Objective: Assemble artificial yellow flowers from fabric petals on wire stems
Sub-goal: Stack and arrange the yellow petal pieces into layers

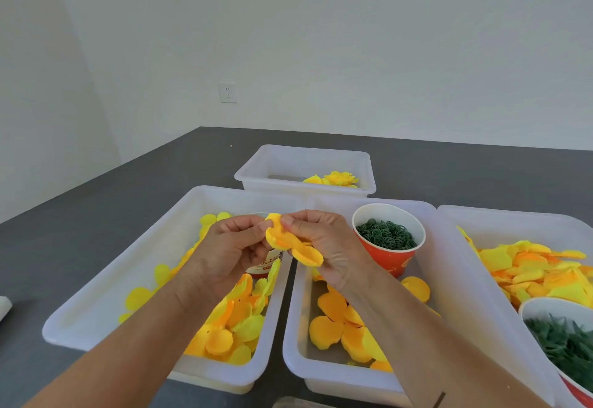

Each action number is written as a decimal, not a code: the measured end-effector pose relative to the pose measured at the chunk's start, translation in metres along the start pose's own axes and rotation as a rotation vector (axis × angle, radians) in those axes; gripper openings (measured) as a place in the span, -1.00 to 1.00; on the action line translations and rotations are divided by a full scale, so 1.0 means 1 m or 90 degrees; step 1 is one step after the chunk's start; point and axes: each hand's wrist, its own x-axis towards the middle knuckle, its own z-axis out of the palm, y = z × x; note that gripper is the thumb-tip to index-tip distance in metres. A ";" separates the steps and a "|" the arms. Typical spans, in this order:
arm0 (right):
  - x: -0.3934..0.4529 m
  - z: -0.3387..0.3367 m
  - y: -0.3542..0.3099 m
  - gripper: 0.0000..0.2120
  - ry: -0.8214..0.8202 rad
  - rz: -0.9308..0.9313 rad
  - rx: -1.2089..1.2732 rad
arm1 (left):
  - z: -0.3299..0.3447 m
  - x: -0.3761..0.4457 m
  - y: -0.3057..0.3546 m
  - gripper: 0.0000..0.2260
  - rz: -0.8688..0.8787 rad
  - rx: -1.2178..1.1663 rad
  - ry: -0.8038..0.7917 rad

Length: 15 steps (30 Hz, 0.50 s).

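Both hands meet above the gap between two white bins. My left hand (232,247) and my right hand (324,244) pinch a yellow-orange fabric petal piece (290,242) between thumbs and fingers; its lobes hang down below my right thumb. No wire stem shows between the fingers. Loose yellow petals (224,327) fill the left bin (96,305). Orange-yellow petal pieces (340,327) lie in the middle bin (301,359). A red paper cup (390,260) of small green rings (385,234) stands in the middle bin, just right of my right hand.
A far bin (272,163) holds finished yellow flowers (337,179). The right bin (513,218) carries more yellow petals (539,273) and a cup of green leafy parts (568,346). Another red cup (263,268) sits partly hidden behind my left hand. All stand on a dark grey table (80,215).
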 end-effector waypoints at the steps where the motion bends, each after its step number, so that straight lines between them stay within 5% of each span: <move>1: 0.001 0.001 0.001 -0.94 0.031 -0.018 -0.023 | 0.002 0.000 -0.002 -0.82 0.013 0.017 0.027; 6: 0.004 0.002 0.006 -0.91 0.133 -0.047 -0.105 | 0.008 0.000 -0.014 -0.83 0.221 0.369 0.213; 11: 0.004 -0.004 0.003 -0.83 0.121 -0.139 -0.298 | 0.010 -0.001 -0.012 -0.83 0.202 0.332 0.166; 15: 0.002 -0.004 0.004 -0.85 0.065 -0.195 -0.314 | 0.006 -0.001 -0.003 -0.79 0.007 0.086 0.113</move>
